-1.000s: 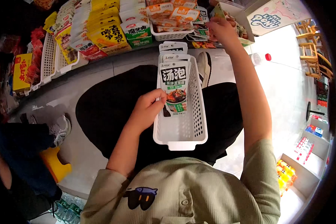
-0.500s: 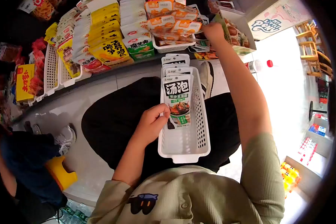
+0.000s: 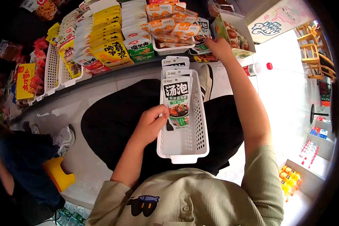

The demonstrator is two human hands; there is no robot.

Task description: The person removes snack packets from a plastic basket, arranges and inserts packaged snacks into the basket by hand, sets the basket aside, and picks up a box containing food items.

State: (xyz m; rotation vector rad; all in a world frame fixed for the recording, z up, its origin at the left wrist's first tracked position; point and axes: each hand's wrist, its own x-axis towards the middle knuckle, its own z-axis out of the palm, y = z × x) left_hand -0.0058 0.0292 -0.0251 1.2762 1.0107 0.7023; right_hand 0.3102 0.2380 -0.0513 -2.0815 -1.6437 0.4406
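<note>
A white plastic basket (image 3: 182,154) rests on my lap, with several white-and-black snack packets standing in its far half. My left hand (image 3: 153,121) is closed at the basket's left side, its fingers and thumb pinching the left edge of the front snack packet (image 3: 178,100). My right hand (image 3: 219,49) reaches to the shelf, fingers closed on the right edge of a similar black, white and green snack packet (image 3: 200,47). That packet lies between a tray of orange packets (image 3: 173,28) and an open carton (image 3: 248,37). My right fingertips are partly hidden.
Rows of yellow packets (image 3: 111,51) and green-and-white packets (image 3: 139,47) line the shelf. More white baskets (image 3: 52,71) stand to the left. A person's shoe (image 3: 64,140) and a yellow stool (image 3: 59,173) are at the lower left. A red-labelled bottle (image 3: 252,69) lies on the right.
My right hand has come slightly down and nearer, and more of the snack packet at its fingers shows. The left hand keeps its hold; the basket appears shifted slightly left.
</note>
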